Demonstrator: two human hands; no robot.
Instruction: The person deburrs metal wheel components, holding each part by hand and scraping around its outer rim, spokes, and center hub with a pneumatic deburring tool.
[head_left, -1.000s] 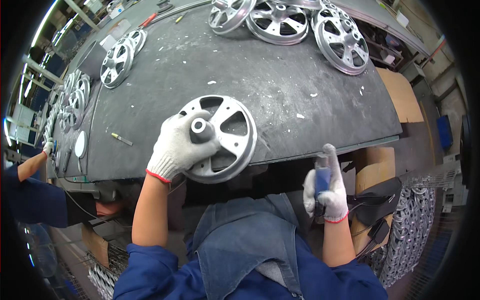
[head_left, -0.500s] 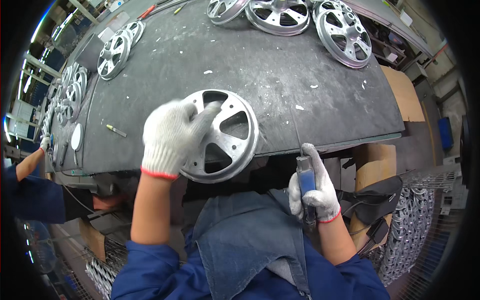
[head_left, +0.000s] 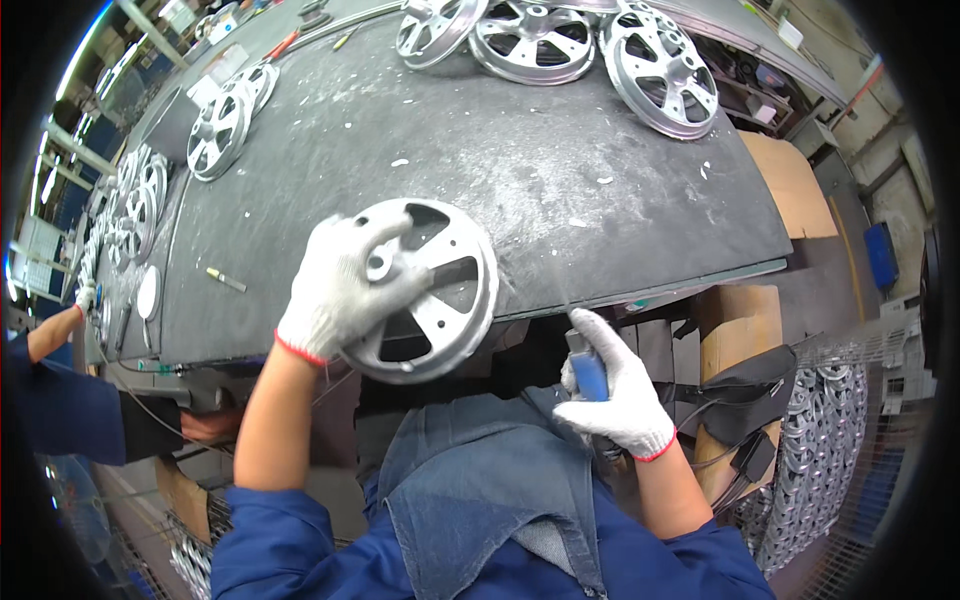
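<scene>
A silver metal wheel [head_left: 463,327] with wide spokes hangs partly over the table's near edge, tilted. My gloved left hand [head_left: 350,282] grips it near the hub, the fingers lying over the spokes and openings. My gloved right hand [head_left: 622,392] is wrapped round a hand-held tool [head_left: 590,376] with a blue body and a metal front end. From the tool a thin rod, blurred, points up toward the table edge. The tool is apart from the wheel, to its right. Part of the tool is hidden by the right hand.
The dark table [head_left: 330,140] carries scattered white flakes and a marker pen [head_left: 226,279]. More wheels [head_left: 660,80] stand at the far side, others [head_left: 219,135] at the left. A co-worker's gloved hand [head_left: 86,296] is at far left. A cardboard-padded stand [head_left: 740,330] is at right.
My left hand has tilted the wheel and drawn it slightly toward me, and its hub now shows. My right hand has turned, with the tool shifted a little left. The whole view has shifted slightly.
</scene>
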